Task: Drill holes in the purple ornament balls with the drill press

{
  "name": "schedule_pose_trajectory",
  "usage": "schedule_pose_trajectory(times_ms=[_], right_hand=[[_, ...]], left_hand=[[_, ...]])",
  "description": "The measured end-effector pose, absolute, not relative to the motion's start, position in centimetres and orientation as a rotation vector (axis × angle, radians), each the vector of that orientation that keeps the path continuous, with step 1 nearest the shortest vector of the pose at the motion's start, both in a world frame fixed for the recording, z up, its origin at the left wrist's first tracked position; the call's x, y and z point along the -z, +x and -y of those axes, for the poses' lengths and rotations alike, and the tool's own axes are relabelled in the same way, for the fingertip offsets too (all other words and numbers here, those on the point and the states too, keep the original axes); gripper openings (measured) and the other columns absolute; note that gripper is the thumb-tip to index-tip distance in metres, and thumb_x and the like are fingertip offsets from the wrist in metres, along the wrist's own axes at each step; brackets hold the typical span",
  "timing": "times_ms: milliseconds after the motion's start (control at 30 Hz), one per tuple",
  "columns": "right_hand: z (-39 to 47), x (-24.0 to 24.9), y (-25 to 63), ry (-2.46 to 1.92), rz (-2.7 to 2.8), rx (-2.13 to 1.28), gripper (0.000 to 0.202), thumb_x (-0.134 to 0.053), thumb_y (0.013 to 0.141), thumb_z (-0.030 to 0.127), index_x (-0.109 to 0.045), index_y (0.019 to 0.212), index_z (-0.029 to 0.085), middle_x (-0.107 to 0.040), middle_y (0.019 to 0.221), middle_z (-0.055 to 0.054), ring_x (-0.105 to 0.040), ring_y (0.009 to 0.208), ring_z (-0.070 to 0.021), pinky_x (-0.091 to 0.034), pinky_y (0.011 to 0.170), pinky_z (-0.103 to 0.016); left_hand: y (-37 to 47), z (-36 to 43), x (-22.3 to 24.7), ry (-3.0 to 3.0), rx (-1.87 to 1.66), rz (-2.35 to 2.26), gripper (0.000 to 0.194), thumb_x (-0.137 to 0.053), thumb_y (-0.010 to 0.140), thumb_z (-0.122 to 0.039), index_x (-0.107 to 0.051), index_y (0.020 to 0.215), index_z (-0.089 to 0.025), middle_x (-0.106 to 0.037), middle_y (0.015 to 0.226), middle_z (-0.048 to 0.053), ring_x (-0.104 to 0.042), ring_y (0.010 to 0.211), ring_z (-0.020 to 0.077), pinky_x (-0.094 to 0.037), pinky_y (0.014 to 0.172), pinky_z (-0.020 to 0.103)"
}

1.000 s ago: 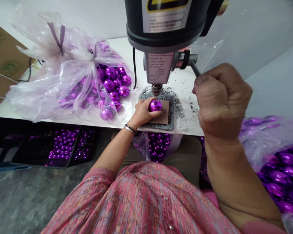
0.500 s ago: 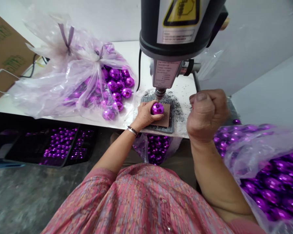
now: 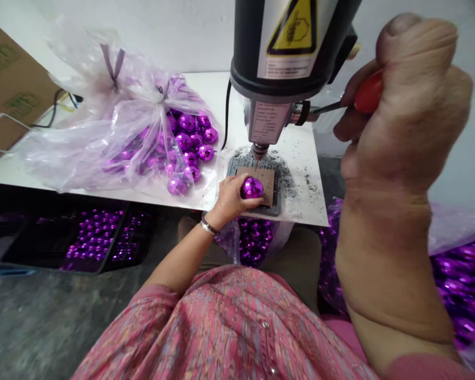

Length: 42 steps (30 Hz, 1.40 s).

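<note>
Between the thumb and fingers of my left hand (image 3: 233,198) is a shiny purple faceted ball (image 3: 252,187). The ball is over the front part of a brown square board (image 3: 268,184) on the grey base (image 3: 277,203) of a drill press (image 3: 275,97). Behind the ball, apart from it, the drill bit (image 3: 257,164) points down from the chuck. My right hand (image 3: 409,105) is closed around the red knob (image 3: 369,93) of the press's lever, up at the right of the machine. Dark shavings lie around the base.
A tied clear bag (image 3: 142,132) of purple balls covers the left of the white table (image 3: 209,84). Further left is a cardboard box (image 3: 11,84). Black crates (image 3: 114,237) with purple balls stand below. More bagged balls (image 3: 465,295) are at the lower right.
My right hand has risen with the lever knob, from beside the base to beside the drill's motor housing. My left hand has drawn the ball slightly toward me, away from the bit.
</note>
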State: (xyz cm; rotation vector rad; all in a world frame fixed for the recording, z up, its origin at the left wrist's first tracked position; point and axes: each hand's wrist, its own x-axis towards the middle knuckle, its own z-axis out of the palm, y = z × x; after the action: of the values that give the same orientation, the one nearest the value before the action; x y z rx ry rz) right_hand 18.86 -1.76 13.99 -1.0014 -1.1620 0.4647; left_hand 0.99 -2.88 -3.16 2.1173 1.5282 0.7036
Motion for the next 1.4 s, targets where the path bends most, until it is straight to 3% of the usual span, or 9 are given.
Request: schedule_pose_trajectory(times_ms=[100, 233, 400, 500, 700, 867, 1000, 1167, 1400], right_hand=[[2.0, -13.8, 18.9, -1.056, 1.105, -0.477, 0.036, -0.059, 0.095, 0.038, -0.049, 0.067, 0.019, -0.046, 0.058, 0.003, -0.047, 0.057, -0.0032, -0.039, 0.059, -0.021], [2.2, -12.5, 19.3, -1.014, 1.132, -0.445, 0.036, -0.061, 0.091, 0.047, -0.053, 0.068, 0.021, -0.05, 0.059, 0.004, -0.045, 0.051, -0.0039, -0.034, 0.055, -0.026], [2.0, -12.0, 19.4, -0.969, 1.123, -0.442, 0.036, -0.061, 0.089, 0.05, -0.056, 0.068, 0.021, -0.05, 0.058, 0.004, -0.045, 0.049, -0.0047, -0.036, 0.055, -0.028], [2.1, -12.0, 19.4, -1.003, 1.107, -0.434, 0.036, -0.062, 0.088, 0.052, -0.058, 0.07, 0.022, -0.049, 0.059, 0.004, -0.045, 0.052, -0.0048, -0.035, 0.054, -0.028], [2.7, -11.7, 19.4, -1.077, 1.067, -0.389, 0.039, -0.064, 0.085, 0.057, -0.055, 0.071, 0.022, -0.051, 0.066, 0.002, -0.046, 0.056, -0.0046, -0.031, 0.054, -0.028], [3.0, -11.5, 19.5, -1.101, 1.074, -0.399, 0.039, -0.063, 0.086, 0.058, -0.056, 0.072, 0.022, -0.051, 0.069, 0.001, -0.047, 0.058, -0.0046, -0.032, 0.056, -0.03], [2.9, -11.7, 19.3, -1.022, 1.105, -0.391, 0.038, -0.063, 0.091, 0.05, -0.052, 0.071, 0.02, -0.045, 0.063, 0.002, -0.045, 0.057, -0.0031, -0.03, 0.055, -0.026], [2.8, -12.3, 18.7, -0.914, 1.17, -0.484, 0.035, -0.057, 0.098, 0.032, -0.043, 0.069, 0.017, -0.038, 0.059, 0.003, -0.04, 0.054, -0.0017, -0.036, 0.06, -0.023], [2.9, -12.5, 18.5, -0.886, 1.166, -0.559, 0.035, -0.054, 0.1, 0.028, -0.051, 0.067, 0.017, -0.043, 0.06, 0.002, -0.043, 0.056, -0.0039, -0.043, 0.065, -0.023]], left_hand=[[0.4, 6.0, 3.8, 2.23, -0.603, -1.259, 0.066, -0.097, 0.072, -0.047, -0.07, 0.126, -0.019, -0.078, 0.116, 0.011, -0.074, 0.109, 0.0313, -0.058, 0.099, 0.045], [-0.5, 7.7, 4.6, 2.248, -0.578, -1.139, 0.085, -0.096, 0.072, -0.054, -0.063, 0.143, -0.02, -0.07, 0.143, 0.018, -0.07, 0.129, 0.0332, -0.059, 0.109, 0.046], [-4.6, 3.8, 3.2, 2.178, -0.758, -1.72, 0.035, -0.066, 0.101, -0.025, -0.068, 0.136, -0.017, -0.075, 0.133, 0.017, -0.072, 0.123, 0.0273, -0.058, 0.109, 0.043], [-7.4, 1.2, 1.4, 2.04, -0.536, -2.243, 0.035, -0.053, 0.102, -0.015, -0.07, 0.133, -0.016, -0.074, 0.134, 0.019, -0.072, 0.119, 0.0311, -0.058, 0.104, 0.047], [-10.2, 0.1, 0.5, 1.98, -0.051, -2.398, 0.047, -0.069, 0.09, -0.025, -0.068, 0.136, -0.014, -0.072, 0.13, 0.021, -0.072, 0.113, 0.0372, -0.057, 0.093, 0.047], [-10.5, 0.8, 0.8, 1.923, -0.597, -2.034, 0.06, -0.083, 0.077, -0.028, -0.068, 0.135, -0.017, -0.076, 0.118, 0.014, -0.069, 0.112, 0.0309, -0.054, 0.099, 0.042], [-8.4, 1.7, 1.4, 1.357, -1.047, -1.329, 0.056, -0.087, 0.073, -0.037, -0.069, 0.122, -0.018, -0.074, 0.107, 0.006, -0.068, 0.093, 0.0181, -0.057, 0.087, 0.032], [-5.5, 1.5, 2.8, 0.947, -1.007, -0.948, 0.055, -0.089, 0.07, -0.044, -0.066, 0.112, -0.019, -0.069, 0.086, 0.0, -0.064, 0.069, 0.0119, -0.057, 0.069, 0.027], [-4.8, 0.9, 3.0, 1.182, -0.955, -0.944, 0.081, -0.097, 0.057, -0.021, -0.066, 0.132, -0.024, -0.073, 0.117, 0.003, -0.07, 0.097, 0.0165, -0.057, 0.09, 0.028]])
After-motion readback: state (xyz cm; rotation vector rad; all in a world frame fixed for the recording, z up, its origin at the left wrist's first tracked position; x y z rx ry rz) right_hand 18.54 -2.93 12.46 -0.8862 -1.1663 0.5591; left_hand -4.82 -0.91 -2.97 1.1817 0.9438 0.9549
